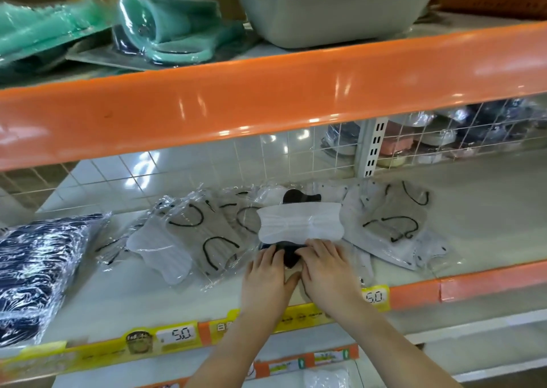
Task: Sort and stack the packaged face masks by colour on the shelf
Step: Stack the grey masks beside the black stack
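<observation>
Head view: white packaged mask (299,223) lies flat on the shelf (148,296), mid-depth, long axis left-right, on top of a black mask (300,196). Left hand (268,272) and right hand (327,265) side by side at its near edge, fingers curled onto a black mask end (288,256) beneath. Grey masks (204,231) lie left, more (387,219) right.

bare shelf (488,210) at right, mask packets (189,234) crowding left, orange beam (266,92) low overhead, wire grid (296,157) behind
</observation>
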Available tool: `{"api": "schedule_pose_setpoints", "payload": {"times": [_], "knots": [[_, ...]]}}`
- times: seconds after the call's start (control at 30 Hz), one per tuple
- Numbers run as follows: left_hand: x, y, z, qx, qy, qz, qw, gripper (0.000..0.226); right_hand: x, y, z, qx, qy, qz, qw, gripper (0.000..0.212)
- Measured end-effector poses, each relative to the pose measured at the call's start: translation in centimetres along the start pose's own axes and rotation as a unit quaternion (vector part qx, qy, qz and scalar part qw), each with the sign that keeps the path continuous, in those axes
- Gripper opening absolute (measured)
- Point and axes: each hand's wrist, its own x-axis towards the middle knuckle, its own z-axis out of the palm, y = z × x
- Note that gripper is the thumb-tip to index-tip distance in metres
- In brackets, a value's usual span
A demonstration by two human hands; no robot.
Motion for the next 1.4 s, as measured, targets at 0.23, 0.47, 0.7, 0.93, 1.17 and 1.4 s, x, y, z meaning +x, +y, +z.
{"api": "schedule_pose_setpoints", "payload": {"times": [0.23, 0.47, 0.7, 0.93, 1.17, 1.4], "knots": [[-0.1, 0.5, -0.3, 0.006, 0.032, -0.005, 0.999, 0.041, 0.1, -0.1, 0.2, -0.025, -0.019, 0.035, 0.999, 0.028], [-0.6, 0.5, -0.7, -0.044, 0.061, 0.019, 0.997, 0.022, -0.1, 0.0, 0.3, -0.025, 0.032, 0.033, 0.999, 0.025], [-1.7, 0.3, -2.0, -0.188, 0.093, -0.069, 0.975, 0.031, -0.1, -0.2, -0.4, 0.025, 0.083, 0.03, 0.996, 0.03], [-2.2, -0.8, -4.5, -0.337, 0.096, -0.167, 0.921, 0.018, -0.1, -0.2, -0.4, 0.019, 0.116, 0.071, 0.991, 0.013], [-2.0, -2.9, -7.7, -0.375, 0.165, -0.197, 0.891, 0.021, 0.1, -0.2, -0.4, 0.007, 0.095, 0.059, 0.994, 0.011], [-1.4, -5.7, -8.4, -0.208, 0.132, -0.192, 0.95, 0.015, 1.4, -2.1, -2.2, 0.082, 0.105, 0.044, 0.99, 0.02]]}}
